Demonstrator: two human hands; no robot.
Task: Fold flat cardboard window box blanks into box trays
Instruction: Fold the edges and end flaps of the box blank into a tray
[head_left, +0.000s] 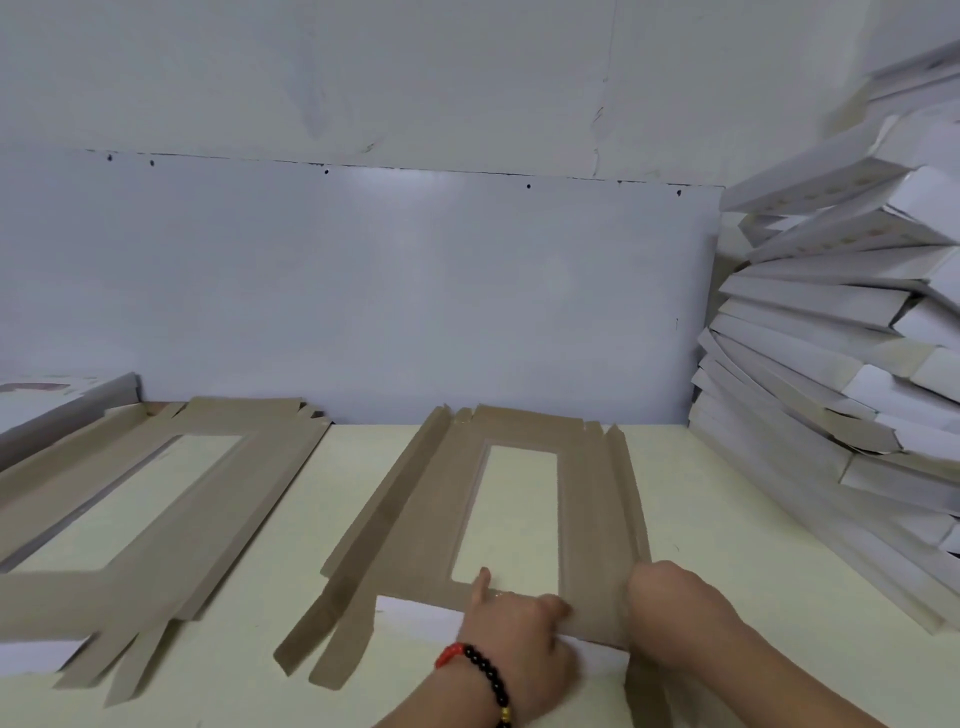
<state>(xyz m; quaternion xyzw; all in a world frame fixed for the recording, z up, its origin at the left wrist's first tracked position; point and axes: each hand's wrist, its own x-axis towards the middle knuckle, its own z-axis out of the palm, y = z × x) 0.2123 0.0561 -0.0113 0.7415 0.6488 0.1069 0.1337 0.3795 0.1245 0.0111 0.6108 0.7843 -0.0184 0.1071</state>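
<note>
A brown cardboard window box blank (519, 499) is laid flat on the pale table, its long axis running from 6 to 12 o'clock. A tall rectangular window is cut through its centre. Long side flaps are raised slightly along both edges, and its near end flap is folded up, showing a white underside. At 9 o'clock, a stack of similar flat blanks (156, 499) is laid.

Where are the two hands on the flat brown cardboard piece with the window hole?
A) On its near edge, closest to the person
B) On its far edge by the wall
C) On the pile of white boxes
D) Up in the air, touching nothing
A: the left hand and the right hand both grip the near end of the flat brown cardboard blank with the window hole, lying on the pale tabletop.
</note>
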